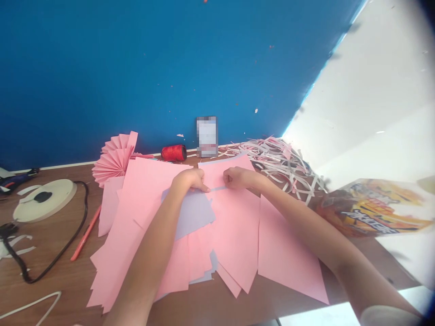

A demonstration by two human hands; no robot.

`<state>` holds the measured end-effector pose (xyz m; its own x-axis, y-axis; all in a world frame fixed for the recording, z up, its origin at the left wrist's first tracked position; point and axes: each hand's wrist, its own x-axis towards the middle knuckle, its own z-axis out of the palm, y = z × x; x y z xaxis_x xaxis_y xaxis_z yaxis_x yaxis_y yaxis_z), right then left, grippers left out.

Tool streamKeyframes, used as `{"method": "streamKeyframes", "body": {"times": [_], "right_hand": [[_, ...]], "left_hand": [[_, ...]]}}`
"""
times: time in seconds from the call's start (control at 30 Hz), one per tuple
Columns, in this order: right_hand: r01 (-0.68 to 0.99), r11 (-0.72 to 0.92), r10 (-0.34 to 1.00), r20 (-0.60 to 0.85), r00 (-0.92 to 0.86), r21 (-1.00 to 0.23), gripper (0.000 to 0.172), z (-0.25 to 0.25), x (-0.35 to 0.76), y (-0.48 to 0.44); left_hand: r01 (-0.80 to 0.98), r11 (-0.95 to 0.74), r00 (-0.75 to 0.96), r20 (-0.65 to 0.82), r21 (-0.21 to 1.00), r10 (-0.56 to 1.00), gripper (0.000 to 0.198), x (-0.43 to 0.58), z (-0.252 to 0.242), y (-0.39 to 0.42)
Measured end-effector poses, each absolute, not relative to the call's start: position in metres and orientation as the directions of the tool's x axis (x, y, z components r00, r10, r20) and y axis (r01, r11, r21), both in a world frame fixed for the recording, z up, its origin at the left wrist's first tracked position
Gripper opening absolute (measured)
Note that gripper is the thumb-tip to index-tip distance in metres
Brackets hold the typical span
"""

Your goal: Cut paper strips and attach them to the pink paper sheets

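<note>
Both of my hands work close together on a pink sheet of paper [220, 174] near the back of the table. My left hand [190, 179] has its fingers curled under and its thumb pointing right, gripping the sheet's left side. Opposite it, my right hand [237, 177] is closed, with its fingertips pinched on the sheet's right part. A narrow grey-blue strip crosses the paper between the hands. Below my left hand lies a grey-blue piece of paper [195, 213]. More pink sheets [238, 235] spread in overlapping layers beneath both forearms.
Pleated pink paper fans [117, 158], a red thread spool [174, 153] and a propped phone [207, 136] stand along the blue wall. Shredded paper strips [282, 160] heap at back right, near a printed plastic bag [377, 208]. Leftward are a red pen [86, 233], black cord [83, 217] and cream disc [63, 199].
</note>
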<state>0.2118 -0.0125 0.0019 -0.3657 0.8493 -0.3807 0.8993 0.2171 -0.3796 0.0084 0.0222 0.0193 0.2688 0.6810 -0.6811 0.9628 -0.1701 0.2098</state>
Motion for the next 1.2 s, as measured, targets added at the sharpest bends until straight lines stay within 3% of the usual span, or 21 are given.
{"method": "streamKeyframes", "body": {"times": [0.23,0.47,0.77,1.03,1.2], "right_hand": [[0.910,0.233,0.881,-0.323,-0.347,-0.342,0.015,-0.004,0.228,-0.004],[0.860,0.160,0.815,-0.427,-0.392,-0.485,0.016,0.004,0.237,-0.005],[0.941,0.132,0.874,-0.412,-0.259,-0.311,0.016,0.015,0.240,-0.009],[0.955,0.194,0.852,-0.444,-0.278,-0.227,0.017,0.024,0.236,-0.014],[0.956,0.233,0.864,-0.414,-0.288,-0.178,0.022,0.026,0.233,-0.018]], "left_hand": [[0.955,-0.172,0.290,-0.658,0.240,0.694,0.054,0.006,0.013,0.026],[0.951,-0.173,0.304,-0.662,0.258,0.685,0.052,0.005,0.013,0.028],[0.944,-0.176,0.322,-0.656,0.280,0.683,0.052,0.005,0.008,0.031],[0.928,-0.108,0.334,-0.671,0.356,0.662,0.052,0.002,0.017,0.025],[0.960,-0.127,0.259,-0.629,0.248,0.733,0.058,0.014,0.024,0.016]]}}
